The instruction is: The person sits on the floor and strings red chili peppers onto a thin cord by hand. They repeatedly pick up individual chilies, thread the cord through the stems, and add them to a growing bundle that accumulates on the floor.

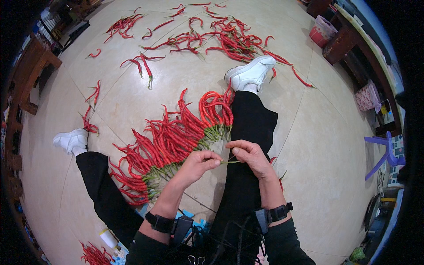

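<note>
My left hand [200, 164] pinches the end of a thin green stem [229, 162] between thumb and forefinger. The stem stretches across to my right hand [250, 156], whose curled fingers and thumb close on a fine strand [232, 157]; it is too thin to tell whether this is thread or stalk. Just beyond both hands, a long row of red chili peppers [175, 140] lies on the floor. Their green stems [165, 170] point towards me, and their red tips fan away. The row runs between my legs, its right end beside my right trouser leg [250, 122].
Loose chilies [235, 39] scatter over the tiled floor [318, 139] beyond my white right shoe [250, 73]. A small chili bundle [94, 254] lies near a white roll [108, 238] at lower left. Wooden furniture [39, 69], a pink bucket [323, 31] and a purple stool [386, 154] stand around.
</note>
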Demonstrator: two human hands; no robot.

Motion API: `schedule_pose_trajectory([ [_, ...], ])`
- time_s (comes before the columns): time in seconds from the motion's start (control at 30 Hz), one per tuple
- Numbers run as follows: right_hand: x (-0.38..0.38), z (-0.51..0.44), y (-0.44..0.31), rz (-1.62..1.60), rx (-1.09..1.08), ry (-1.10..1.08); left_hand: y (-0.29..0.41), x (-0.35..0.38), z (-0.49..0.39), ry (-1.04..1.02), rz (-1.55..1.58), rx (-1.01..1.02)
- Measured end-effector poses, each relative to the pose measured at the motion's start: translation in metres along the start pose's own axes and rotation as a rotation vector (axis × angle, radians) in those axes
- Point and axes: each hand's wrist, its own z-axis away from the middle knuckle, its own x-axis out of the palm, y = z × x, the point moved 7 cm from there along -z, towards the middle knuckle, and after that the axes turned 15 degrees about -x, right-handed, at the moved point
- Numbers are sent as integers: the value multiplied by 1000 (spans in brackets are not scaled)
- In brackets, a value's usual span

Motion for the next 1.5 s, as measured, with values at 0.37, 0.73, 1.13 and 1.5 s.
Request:
schedule_pose_trajectory([
  [0.37,5,-3,7,123,38,-57,28,-1,-9,50,-157,110],
  [0.73,-5,-7,5,43,-12,63,35,2,-18,44,-205,131],
  [1.13,-54,3,-2,-98,-209,575,56,-2,-25,126,-379,213],
  [1.5,-75,20,-10,19,-318,902,77,6,-39,417,-812,478],
])
